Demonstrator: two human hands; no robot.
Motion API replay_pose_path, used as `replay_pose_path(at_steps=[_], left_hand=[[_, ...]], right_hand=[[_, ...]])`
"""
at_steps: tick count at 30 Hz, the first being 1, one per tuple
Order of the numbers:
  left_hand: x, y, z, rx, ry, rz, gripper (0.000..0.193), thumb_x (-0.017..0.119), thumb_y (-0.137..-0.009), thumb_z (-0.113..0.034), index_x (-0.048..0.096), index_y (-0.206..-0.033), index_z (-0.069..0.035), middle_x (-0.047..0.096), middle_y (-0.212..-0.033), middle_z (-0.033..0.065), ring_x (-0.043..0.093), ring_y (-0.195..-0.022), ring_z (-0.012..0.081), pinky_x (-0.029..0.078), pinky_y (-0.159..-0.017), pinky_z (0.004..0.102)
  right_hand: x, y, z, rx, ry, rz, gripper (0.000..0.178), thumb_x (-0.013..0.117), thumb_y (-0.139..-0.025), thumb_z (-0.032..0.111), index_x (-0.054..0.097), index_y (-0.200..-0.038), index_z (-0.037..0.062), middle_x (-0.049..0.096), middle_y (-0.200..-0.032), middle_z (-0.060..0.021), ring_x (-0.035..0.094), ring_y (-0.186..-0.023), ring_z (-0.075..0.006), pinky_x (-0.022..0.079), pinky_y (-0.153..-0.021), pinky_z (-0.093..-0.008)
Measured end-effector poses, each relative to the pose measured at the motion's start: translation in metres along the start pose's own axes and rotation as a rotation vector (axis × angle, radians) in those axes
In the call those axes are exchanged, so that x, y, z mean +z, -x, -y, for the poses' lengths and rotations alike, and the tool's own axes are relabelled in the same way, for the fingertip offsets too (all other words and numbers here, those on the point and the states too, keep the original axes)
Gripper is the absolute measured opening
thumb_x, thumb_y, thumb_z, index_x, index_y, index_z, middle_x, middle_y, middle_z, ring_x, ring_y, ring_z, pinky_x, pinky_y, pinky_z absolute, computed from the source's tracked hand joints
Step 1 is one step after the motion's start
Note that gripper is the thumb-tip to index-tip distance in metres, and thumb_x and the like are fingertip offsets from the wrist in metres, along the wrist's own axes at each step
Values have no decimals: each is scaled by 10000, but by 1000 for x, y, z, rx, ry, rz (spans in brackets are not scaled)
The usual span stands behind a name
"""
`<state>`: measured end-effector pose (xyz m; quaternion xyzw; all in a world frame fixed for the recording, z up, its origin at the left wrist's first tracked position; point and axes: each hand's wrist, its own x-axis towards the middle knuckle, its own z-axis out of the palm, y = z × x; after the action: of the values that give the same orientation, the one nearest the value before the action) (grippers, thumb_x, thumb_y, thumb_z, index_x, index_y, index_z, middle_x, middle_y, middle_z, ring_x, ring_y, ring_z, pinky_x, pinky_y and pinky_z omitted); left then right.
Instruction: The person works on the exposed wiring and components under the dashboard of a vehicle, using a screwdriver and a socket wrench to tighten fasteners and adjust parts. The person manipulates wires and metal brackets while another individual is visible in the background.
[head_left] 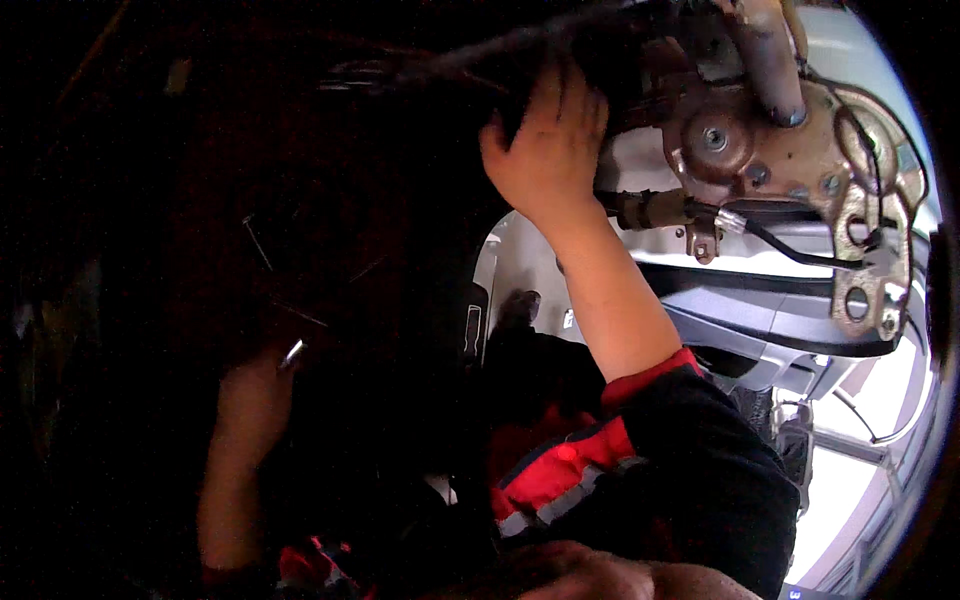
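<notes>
My right hand [550,150] reaches up at the middle, palm away, thumb out to the left and fingers stretched. Its fingertips meet a dark bar-like part [470,55]; whether they press on it is lost in shadow. Just right of my wrist is a brownish cylindrical fitting [655,209] on a black cable [795,247]. In deep shadow at lower left, my left hand [255,395] appears closed. A small shiny metal piece [292,352] sticks out at its fingers; the rest of that piece is hidden.
A brown metal bracket [760,160] with bolts and holes stands at upper right. Over it hangs a rounded, finger-like form [775,65] that I cannot identify. Below are grey vehicle panels [720,320] and a bright floor [840,510]. The left half is nearly black.
</notes>
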<state>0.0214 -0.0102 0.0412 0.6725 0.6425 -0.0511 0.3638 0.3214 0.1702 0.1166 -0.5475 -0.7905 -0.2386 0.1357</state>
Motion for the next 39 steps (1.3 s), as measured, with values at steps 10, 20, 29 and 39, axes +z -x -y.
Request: replay_pose_path(at_steps=[10, 20, 29, 39], left_hand=[[11, 30, -19, 125, -30, -16, 154, 598, -795, -74, 608, -942, -30, 630, -786, 179, 614, -693, 349, 505, -604, 429], [2, 32, -43, 146, -10, -4, 136, 595, -793, -87, 631, -922, -61, 637, -764, 176, 627, -687, 351, 514, -606, 436], [12, 25, -26, 182, 26, 65, 161, 625, -787, -138, 638, -928, -61, 643, -763, 175, 633, -696, 355, 524, -622, 444], [7, 15, -25, 147, -53, 223, 225, 609, -839, -215, 623, -992, -50, 651, -848, 184, 630, -760, 372, 519, -683, 463]], right_hand=[[-18, -1, -22, -154, 3, -17, 525, 610, -822, 215, 447, -1202, -109, 479, -1179, -273, 548, -988, -417, 486, -806, -468], [-1, -3, -15, -45, -55, -222, 484, 666, -693, 110, 528, -1125, -59, 490, -991, -202, 543, -849, -382, 488, -699, -460], [-49, -16, 2, -179, 137, -286, 581, 660, -687, 119, 517, -1223, -52, 420, -1316, -248, 471, -1124, -420, 412, -948, -487], [-65, -36, -16, -327, 665, 23, 423, 444, -878, 183, 521, -1226, -45, 526, -1213, -281, 567, -962, -394, 352, -1013, -469]])
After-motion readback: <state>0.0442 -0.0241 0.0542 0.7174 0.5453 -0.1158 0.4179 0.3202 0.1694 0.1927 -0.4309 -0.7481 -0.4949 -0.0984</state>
